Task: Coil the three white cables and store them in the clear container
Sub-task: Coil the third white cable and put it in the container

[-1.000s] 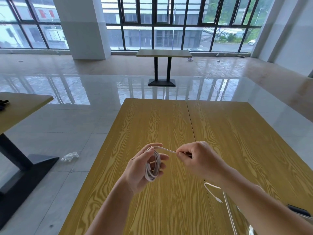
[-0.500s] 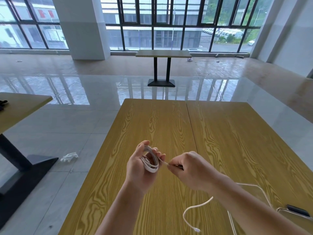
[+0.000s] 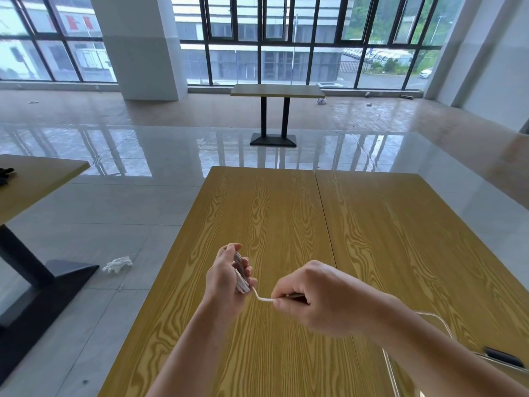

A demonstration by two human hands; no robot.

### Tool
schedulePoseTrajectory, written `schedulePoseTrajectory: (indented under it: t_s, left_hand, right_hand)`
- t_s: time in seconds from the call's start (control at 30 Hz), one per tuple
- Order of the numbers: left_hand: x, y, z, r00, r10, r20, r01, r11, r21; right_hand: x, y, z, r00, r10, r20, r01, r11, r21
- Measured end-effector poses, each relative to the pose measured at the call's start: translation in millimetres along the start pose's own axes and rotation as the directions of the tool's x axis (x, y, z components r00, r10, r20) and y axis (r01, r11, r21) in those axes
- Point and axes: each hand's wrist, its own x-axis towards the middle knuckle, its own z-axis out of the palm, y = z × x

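Note:
My left hand (image 3: 226, 277) holds a bundle of white cable (image 3: 241, 277) looped around its fingers, above the yellow wooden table (image 3: 286, 219). A short stretch of the same cable runs right from the coil into my right hand (image 3: 317, 298), which pinches it between thumb and fingers. The cable's tail is hidden behind my right hand and arm. The clear container (image 3: 440, 322) sits on the table at the lower right, mostly covered by my right forearm; only its rim shows. The other white cables are not visible.
A dark flat object (image 3: 503, 357) lies at the right edge beside the container. A second wooden table (image 3: 37, 179) stands to the left, a third (image 3: 277, 91) far ahead. A white glove (image 3: 118, 265) lies on the tiled floor at left.
My right hand has moved down and right, pulling the cable under the coil. The left hand has turned edge-on. The loose cable tail seen below my right arm is out of sight now.

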Motion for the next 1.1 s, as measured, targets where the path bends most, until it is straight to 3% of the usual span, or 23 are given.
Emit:
schedulePoseTrajectory:
  t_s: [0.23, 0.43, 0.7, 0.83, 0.97, 1.1]
  left_hand:
    - [-17, -4, 10, 0.982, -0.056, 0.183, -0.002, 0.953, 0.302]
    - [-29, -4, 18, 0.928, -0.138, 0.346, 0.012, 0.939, 0.344]
    - [-37, -2, 18, 0.825, -0.219, 0.521, -0.083, 0.865, 0.495]
    - [-42, 1, 17, 0.737, -0.256, 0.626, -0.114, 0.865, 0.488]
    - [-44, 4, 16, 0.725, -0.308, 0.616, -0.041, 0.873, 0.486]
    - [-42, 2, 11, 0.751, -0.233, 0.618, -0.023, 0.926, 0.377]
  right_hand:
    - [8, 3, -6, 0.973, -0.087, -0.212, 0.107, 0.991, 0.085]
    - [13, 12, -10, 0.921, -0.061, -0.386, 0.095, 0.993, 0.071]
    - [15, 22, -12, 0.893, -0.040, -0.448, 0.077, 0.995, 0.066]
    - [15, 29, -11, 0.884, -0.031, -0.466, 0.072, 0.995, 0.071]
    - [14, 37, -11, 0.880, 0.020, -0.475, 0.051, 0.989, 0.137]
    - [11, 54, -17, 0.837, 0.113, -0.536, -0.029, 0.986, 0.163]
